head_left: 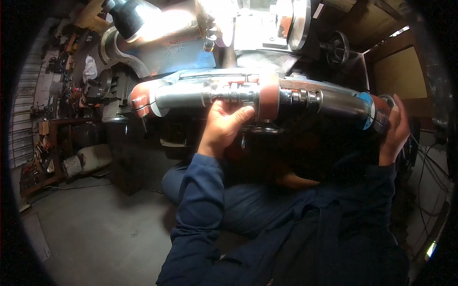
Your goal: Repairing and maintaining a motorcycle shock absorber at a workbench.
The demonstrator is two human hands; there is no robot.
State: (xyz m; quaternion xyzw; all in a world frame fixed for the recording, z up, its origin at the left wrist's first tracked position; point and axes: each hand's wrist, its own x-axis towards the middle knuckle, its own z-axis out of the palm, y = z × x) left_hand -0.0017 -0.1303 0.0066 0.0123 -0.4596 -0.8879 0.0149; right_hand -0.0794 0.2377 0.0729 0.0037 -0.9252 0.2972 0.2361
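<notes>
A long steel shaft assembly (234,94) lies level across the machine in front of me, stepped with collars and grooves. Plain grey cylinders flank its middle, one on the left (183,97) and one on the right (343,106). My left hand (223,125) is closed round the shaft just left of a red upright bracket (269,97); its thumb lies in front and its fingers pass behind. At the far right end, my right hand (398,131) curves round a round metal handwheel (390,101), beside a red end clamp (380,108). Part of that grip is hidden.
A matching red clamp (140,99) holds the left end. A black lamp (129,20) shines at the upper left. Below the red bracket sits a small handwheel (262,129). Cluttered shelving (50,124) stands at the left, and cables (427,162) hang at the right.
</notes>
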